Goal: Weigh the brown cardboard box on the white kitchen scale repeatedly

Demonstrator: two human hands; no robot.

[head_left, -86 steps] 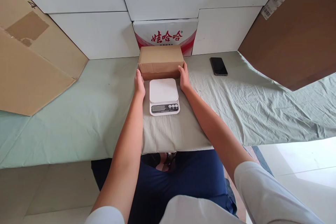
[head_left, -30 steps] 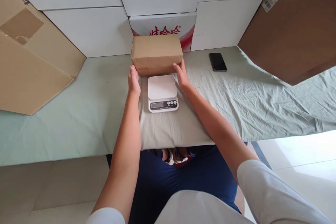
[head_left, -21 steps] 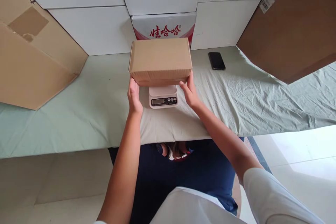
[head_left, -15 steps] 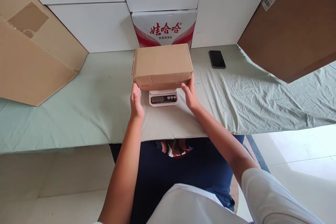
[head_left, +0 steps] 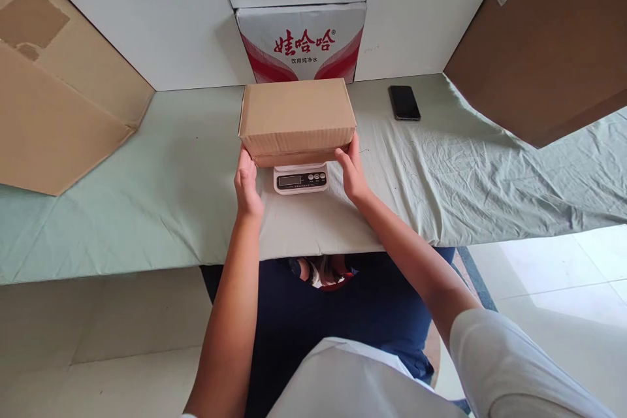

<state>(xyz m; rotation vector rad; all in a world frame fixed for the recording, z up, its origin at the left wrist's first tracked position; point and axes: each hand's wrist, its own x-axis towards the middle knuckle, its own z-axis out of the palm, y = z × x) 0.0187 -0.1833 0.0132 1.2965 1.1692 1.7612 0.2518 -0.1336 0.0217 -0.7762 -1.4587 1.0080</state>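
Observation:
A closed brown cardboard box (head_left: 296, 108) sits over a small white digital scale (head_left: 300, 179), covering its platform. Only the scale's front panel, with a grey display and several round buttons, shows below the box. My left hand (head_left: 248, 183) grips the box's near left corner, thumb on the side and fingers partly hidden beneath. At the near right corner, my right hand (head_left: 351, 168) holds the box, with its thumb on the front face. Whether the box rests its weight on the scale I cannot tell.
A black phone (head_left: 404, 103) lies on the green cloth (head_left: 186, 209) to the right. Behind stands a white and red carton (head_left: 302, 42) among white panels (head_left: 161, 32). Large cardboard sheets flank the table on the left (head_left: 73, 111) and right (head_left: 543, 59).
The view has shifted slightly. Both hands keep their grip on the box, which stays over the scale with almost no visible movement.

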